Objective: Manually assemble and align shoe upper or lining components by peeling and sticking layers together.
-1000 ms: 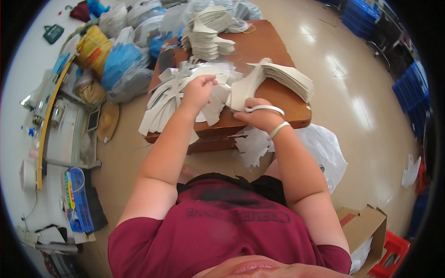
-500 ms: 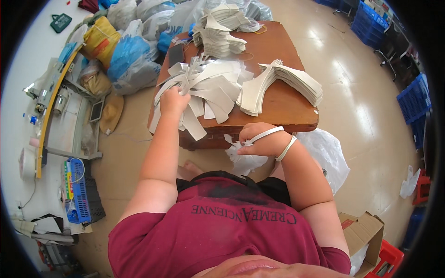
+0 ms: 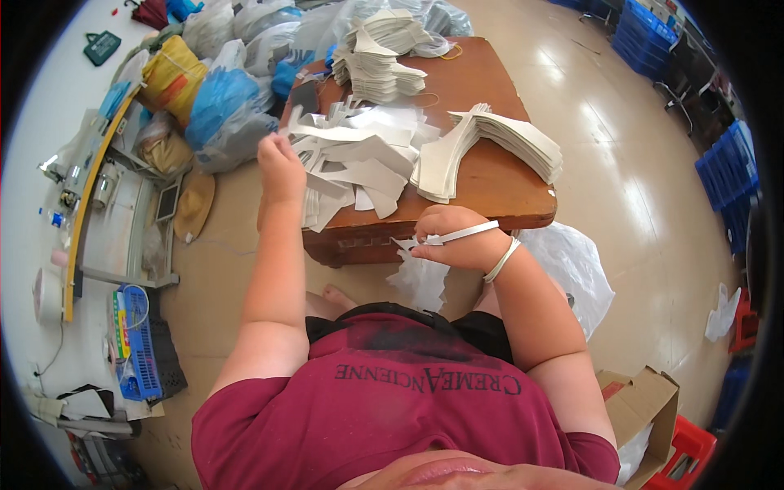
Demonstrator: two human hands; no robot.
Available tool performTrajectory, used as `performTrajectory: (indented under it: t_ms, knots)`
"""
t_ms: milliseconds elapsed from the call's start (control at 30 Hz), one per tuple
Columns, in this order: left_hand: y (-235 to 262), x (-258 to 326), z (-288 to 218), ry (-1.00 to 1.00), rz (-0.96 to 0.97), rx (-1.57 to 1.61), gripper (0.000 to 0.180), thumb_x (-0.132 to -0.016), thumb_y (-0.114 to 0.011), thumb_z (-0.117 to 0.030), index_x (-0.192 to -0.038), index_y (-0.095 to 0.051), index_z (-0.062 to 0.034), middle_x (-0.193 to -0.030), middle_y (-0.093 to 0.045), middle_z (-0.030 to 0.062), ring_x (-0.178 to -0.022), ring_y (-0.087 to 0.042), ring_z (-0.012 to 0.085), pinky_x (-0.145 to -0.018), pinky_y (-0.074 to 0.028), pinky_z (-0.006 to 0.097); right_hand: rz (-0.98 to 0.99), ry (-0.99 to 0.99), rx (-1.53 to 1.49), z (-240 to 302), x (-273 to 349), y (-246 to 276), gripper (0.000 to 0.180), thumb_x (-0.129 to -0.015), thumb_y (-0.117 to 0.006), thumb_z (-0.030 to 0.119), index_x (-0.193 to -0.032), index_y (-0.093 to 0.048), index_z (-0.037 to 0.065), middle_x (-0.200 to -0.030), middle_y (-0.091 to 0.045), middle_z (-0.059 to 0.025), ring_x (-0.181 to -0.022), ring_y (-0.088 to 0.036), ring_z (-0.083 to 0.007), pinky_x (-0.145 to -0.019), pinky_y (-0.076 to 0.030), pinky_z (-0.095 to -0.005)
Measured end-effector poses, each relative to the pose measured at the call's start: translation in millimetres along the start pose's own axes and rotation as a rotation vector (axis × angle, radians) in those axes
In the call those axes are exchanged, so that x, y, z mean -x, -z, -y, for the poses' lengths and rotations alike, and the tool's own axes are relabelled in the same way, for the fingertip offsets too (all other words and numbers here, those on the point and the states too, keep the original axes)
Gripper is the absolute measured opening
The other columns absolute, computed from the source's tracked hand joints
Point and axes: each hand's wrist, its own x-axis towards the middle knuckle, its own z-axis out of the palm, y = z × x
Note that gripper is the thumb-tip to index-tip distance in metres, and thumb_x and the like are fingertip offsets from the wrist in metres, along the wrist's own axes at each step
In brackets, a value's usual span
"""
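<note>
My left hand (image 3: pixel 282 170) is at the table's left edge, fingers closed on the end of a white cut piece from the loose heap. That heap of flat white cut pieces (image 3: pixel 367 151) lies jumbled on the near left of the brown wooden table (image 3: pixel 490 188). In front of the table's near edge, my right hand (image 3: pixel 457 237) pinches a thin white sheet with jagged edges (image 3: pixel 420 282), which hangs down. A narrow white strip (image 3: pixel 465 232) runs from its fingers across the back of the hand. Pale bands (image 3: pixel 502 260) circle the right wrist.
A fanned stack of curved pieces (image 3: pixel 498 147) lies on the table's right, and a taller stack (image 3: pixel 380 61) at the back. Filled plastic bags (image 3: pixel 233 110) crowd the far left. A white plastic bag (image 3: pixel 572 273) sits right of my legs, a cardboard box (image 3: pixel 641 408) behind it.
My left hand has moved left and slightly up from the heap, and pieces there have shifted. My right hand has moved slightly, and the jagged sheet now hangs longer below it.
</note>
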Motion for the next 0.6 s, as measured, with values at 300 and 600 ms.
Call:
performTrajectory:
  t_ms: [300, 600]
  knots:
    - [99.7, -25.6, -119.2, -0.048, 0.31, 0.663, 0.011, -0.098, -0.058, -0.013, -0.1, -0.054, -0.0025, -0.086, -0.064, 0.0072, -0.07, -0.059, 0.0137, -0.068, -0.049, 0.026, -0.296, 0.299, -0.332, 15.6, -1.8, -6.5, 0.017, -0.076, -0.077, 0.011, -0.081, -0.063, 0.005, -0.127, -0.057, -0.0171, -0.104, -0.061, -0.0323, -0.086, -0.052, -0.0378]
    - [92.4, 9.7, -85.8, 0.323, 0.503, 0.962, 0.009, -0.09, -0.068, -0.006, -0.098, -0.063, -0.0041, -0.082, -0.062, -0.0011, -0.072, -0.053, 0.0045, -0.065, -0.043, 0.019, -0.14, 0.208, -0.155, -26.0, -38.9, -63.7, 0.021, -0.079, -0.074, 0.016, -0.083, -0.058, 0.003, -0.131, -0.056, -0.018, -0.111, -0.058, -0.036, -0.092, -0.049, -0.0398]
